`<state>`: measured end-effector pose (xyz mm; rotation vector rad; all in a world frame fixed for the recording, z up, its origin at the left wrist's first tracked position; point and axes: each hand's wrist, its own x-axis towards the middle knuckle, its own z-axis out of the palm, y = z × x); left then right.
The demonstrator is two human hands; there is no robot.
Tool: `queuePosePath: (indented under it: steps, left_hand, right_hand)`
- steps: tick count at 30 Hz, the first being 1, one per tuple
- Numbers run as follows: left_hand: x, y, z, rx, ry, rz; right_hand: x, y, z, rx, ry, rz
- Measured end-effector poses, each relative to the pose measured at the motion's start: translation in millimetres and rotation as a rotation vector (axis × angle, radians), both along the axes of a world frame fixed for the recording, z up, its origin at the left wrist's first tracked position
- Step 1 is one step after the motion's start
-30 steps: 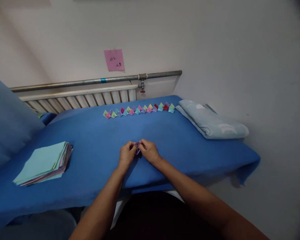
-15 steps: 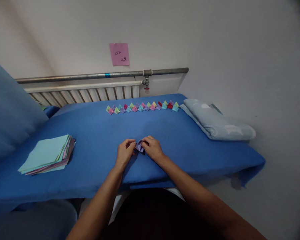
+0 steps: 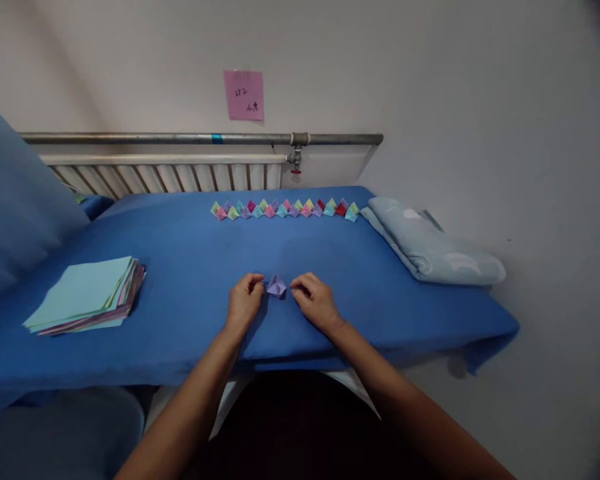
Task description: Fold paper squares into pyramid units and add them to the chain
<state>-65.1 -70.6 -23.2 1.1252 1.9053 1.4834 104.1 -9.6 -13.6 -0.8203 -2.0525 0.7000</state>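
Observation:
A small purple folded-paper boat (image 3: pixel 277 287) stands on the blue cloth in front of me, its pointed middle upright. My left hand (image 3: pixel 245 303) is just left of it, fingers curled and drawn together, with nothing seen in them. Whether its fingertips still brush the boat's left corner I cannot tell. On the other side my right hand (image 3: pixel 316 301) is curled in a loose pinch, a small gap away from the paper. Farther back, a double row of similar folded paper boats (image 3: pixel 282 210) in several colours runs across the cloth.
A stack of coloured paper sheets (image 3: pixel 87 293) lies at the left, light blue on top. A folded pale blanket (image 3: pixel 430 243) rests at the right end of the blue-covered table (image 3: pixel 190 267). Behind are a radiator (image 3: pixel 170 175), a pipe (image 3: pixel 155 139) and a pink note (image 3: pixel 244 95).
Both hands have moved apart from the purple paper boat, which now stands on the cloth between them with its shape fully showing. The camera view has shifted slightly.

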Motion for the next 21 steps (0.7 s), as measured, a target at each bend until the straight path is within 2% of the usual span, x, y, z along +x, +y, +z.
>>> queuePosePath:
  steps: [5, 12, 16, 21]
  left_hand:
    - [-1, -1, -0.1, 0.023, 0.124, -0.006]
    - [3, -10, 4.6, 0.081, 0.381, -0.079]
    - [7, -14, 0.9, 0.078, 0.519, -0.154]
    - [9, -14, -4.3, 0.029, 0.661, -0.199]
  right_hand:
    - [-2, -7, -0.3, 0.041, -0.053, 0.09]
    - [-6, -1, -2.5, 0.124, -0.187, 0.06]
    - [-8, -1, -2.7, 0.226, -0.35, 0.079]
    - [-9, -1, -4.0, 0.25, -0.418, 0.098]
